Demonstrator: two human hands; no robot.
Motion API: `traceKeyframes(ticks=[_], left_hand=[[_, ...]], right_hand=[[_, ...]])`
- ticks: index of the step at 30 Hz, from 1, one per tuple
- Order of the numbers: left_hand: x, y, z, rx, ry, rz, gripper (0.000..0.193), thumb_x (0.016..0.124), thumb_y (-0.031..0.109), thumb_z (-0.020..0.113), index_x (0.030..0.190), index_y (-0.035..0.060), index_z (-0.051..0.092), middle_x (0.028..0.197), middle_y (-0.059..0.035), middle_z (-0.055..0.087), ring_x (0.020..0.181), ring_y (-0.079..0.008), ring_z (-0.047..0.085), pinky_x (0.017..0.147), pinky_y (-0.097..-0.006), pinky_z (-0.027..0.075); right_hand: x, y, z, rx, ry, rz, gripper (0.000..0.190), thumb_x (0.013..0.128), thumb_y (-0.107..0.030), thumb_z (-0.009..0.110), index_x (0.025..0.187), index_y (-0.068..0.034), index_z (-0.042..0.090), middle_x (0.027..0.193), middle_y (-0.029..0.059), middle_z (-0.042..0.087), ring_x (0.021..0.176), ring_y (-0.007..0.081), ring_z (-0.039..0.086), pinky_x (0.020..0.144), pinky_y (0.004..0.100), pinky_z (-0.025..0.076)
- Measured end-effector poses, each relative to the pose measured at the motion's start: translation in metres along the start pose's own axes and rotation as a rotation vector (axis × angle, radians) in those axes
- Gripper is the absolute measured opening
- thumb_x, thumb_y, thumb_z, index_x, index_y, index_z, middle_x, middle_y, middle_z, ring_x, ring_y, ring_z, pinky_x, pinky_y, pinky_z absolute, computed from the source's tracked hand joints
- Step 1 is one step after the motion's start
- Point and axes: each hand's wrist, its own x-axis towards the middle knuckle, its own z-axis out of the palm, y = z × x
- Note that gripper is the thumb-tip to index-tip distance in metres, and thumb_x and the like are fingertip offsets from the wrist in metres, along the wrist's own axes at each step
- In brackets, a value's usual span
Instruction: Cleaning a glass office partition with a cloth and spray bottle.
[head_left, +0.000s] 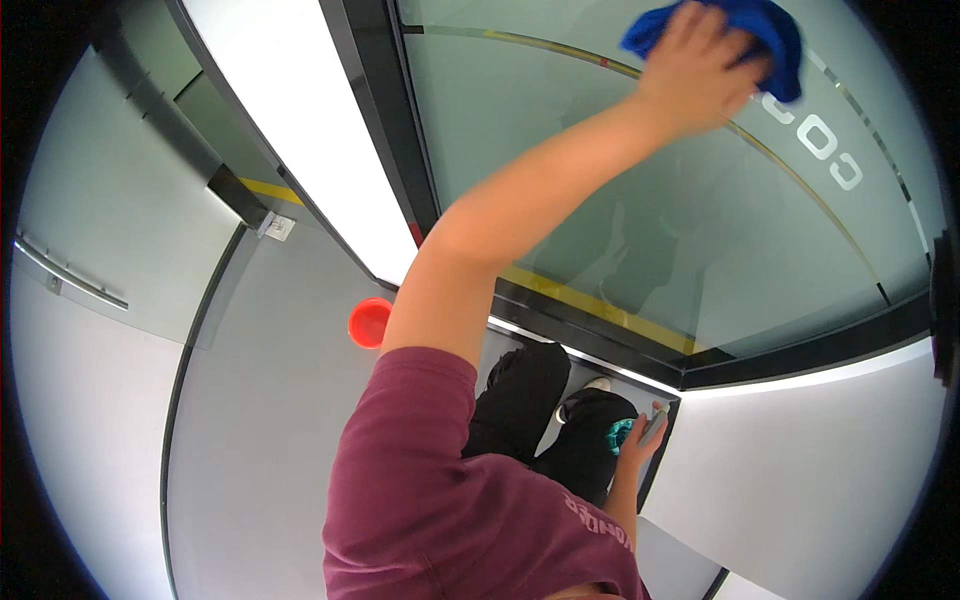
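Observation:
My left hand (694, 71) reaches up across the glass panel (555, 135), its fingers spread over a bunched blue cloth (784, 56) pressed to the pane. Hand and cloth are slightly blurred. Low on the other side, near my black trousers (525, 397), my right hand (639, 444) grips a small grey object (654, 427) whose kind I cannot make out. A teal patterned patch or item (619, 435) shows beside that hand, against the trouser leg. White lettering (817, 136) and a thin yellowish line cross the glass near the cloth.
A red bucket (369, 322) stands on the grey floor (255, 420), partly behind my upper arm. A bright white lit panel (315, 127) borders the glass. At far left is a door with a metal handle (71, 277). A white wall (780, 457) rises close on my right.

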Motion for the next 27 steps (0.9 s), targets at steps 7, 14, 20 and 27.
traceKeyframes(ticks=[7, 14, 20, 27], left_hand=[[0.028, -0.031, -0.005, -0.157, -0.122, 0.266, 0.036, 0.088, 0.032, 0.058, 0.116, 0.0098, 0.066, 0.12, -0.0138, 0.058, 0.123, -0.0361, 0.045, 0.112, -0.0523, 0.028], [0.015, -0.099, -0.078, 0.188, -0.019, -0.009, 0.043, 0.087, 0.034, 0.061, 0.123, 0.0096, 0.061, 0.123, -0.0167, 0.056, 0.12, -0.0403, 0.046, 0.11, -0.0536, 0.029], [-0.034, -0.142, -0.112, 0.403, -0.018, -0.21, 0.043, 0.09, 0.03, 0.056, 0.117, -0.0035, 0.057, 0.126, -0.0259, 0.053, 0.116, -0.0451, 0.047, 0.103, -0.0528, 0.032], [-0.106, -0.172, -0.131, 0.57, 0.02, -0.332, 0.037, 0.094, 0.025, 0.05, 0.11, -0.0078, 0.055, 0.125, -0.0332, 0.05, 0.119, -0.0502, 0.044, 0.109, -0.0559, 0.026]], right_hand=[[-0.002, 0.007, -0.007, -0.019, 0.002, 0.021, 0.034, 0.092, -0.007, 0.056, 0.125, 0.0, 0.053, 0.118, 0.0088, 0.061, 0.077, 0.0141, 0.053, 0.069, 0.0272, 0.045], [-0.001, 0.0, -0.014, 0.033, -0.014, 0.097, 0.034, 0.093, -0.007, 0.055, 0.126, 0.002, 0.05, 0.121, 0.0092, 0.06, 0.083, 0.0148, 0.055, 0.073, 0.0274, 0.046], [0.001, -0.017, -0.012, 0.06, -0.077, 0.092, 0.034, 0.094, -0.005, 0.053, 0.127, 0.002, 0.049, 0.121, 0.0088, 0.058, 0.08, 0.0124, 0.051, 0.071, 0.0259, 0.044], [0.002, -0.019, -0.009, 0.059, -0.05, 0.106, 0.033, 0.095, -0.006, 0.052, 0.128, 0.0, 0.05, 0.118, 0.0063, 0.057, 0.074, 0.0104, 0.047, 0.067, 0.0237, 0.042]])
